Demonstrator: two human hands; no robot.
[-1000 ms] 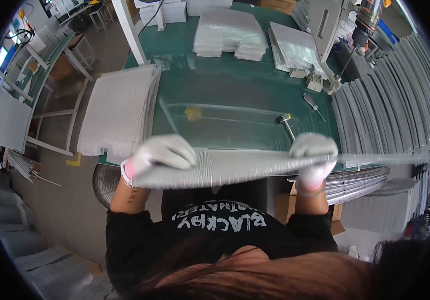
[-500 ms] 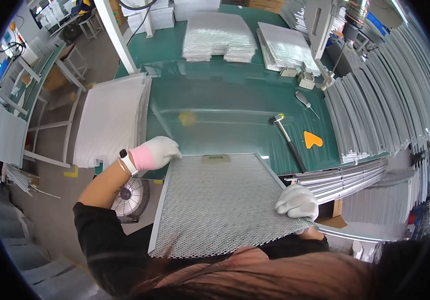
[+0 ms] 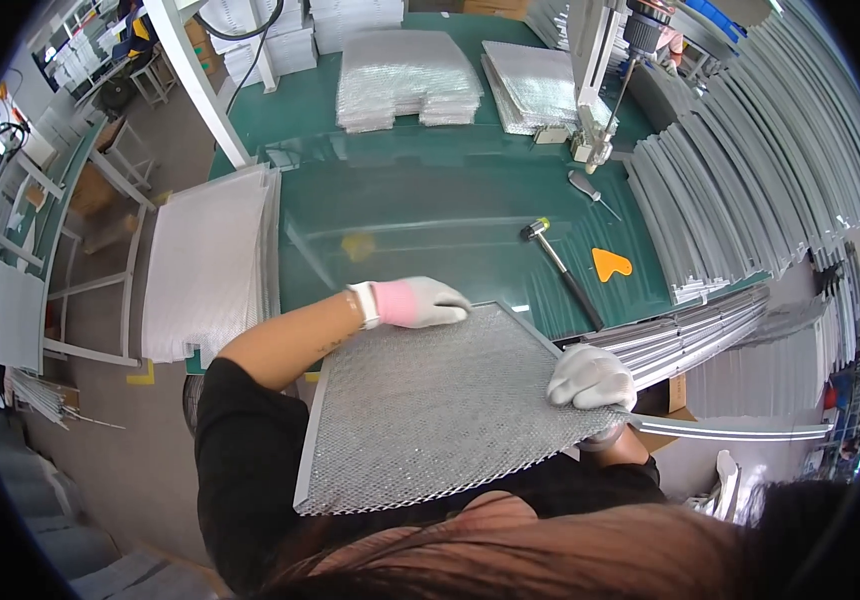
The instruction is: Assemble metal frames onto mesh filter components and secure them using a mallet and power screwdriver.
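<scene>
A silver metal mesh panel point(image 3: 420, 410) lies tilted in front of me, with thin metal frame strips along its left and far right edges. Its near edge shows bare mesh. My left hand point(image 3: 425, 302), in a white glove with a pink cuff, lies over the far edge with fingers stretched out, near the far right corner. At the right edge, my gloved right hand point(image 3: 592, 378) is closed around the panel's side. A long narrow metal strip point(image 3: 740, 429) sticks out to the right from beside that hand; whether the fingers hold it too is hidden.
On the green table point(image 3: 400, 200) lie a hammer point(image 3: 565, 275), an orange scraper point(image 3: 610, 265) and a screwdriver point(image 3: 592, 192). Mesh stacks point(image 3: 410, 80) stand at the back, a pale stack point(image 3: 210, 265) at left, and grey panels point(image 3: 750, 190) at right beside a drill-like tool point(image 3: 645, 30).
My left hand has moved right along the panel's far edge, from the far left corner toward the far right one. My right hand keeps its hold; the strip beside it shows more.
</scene>
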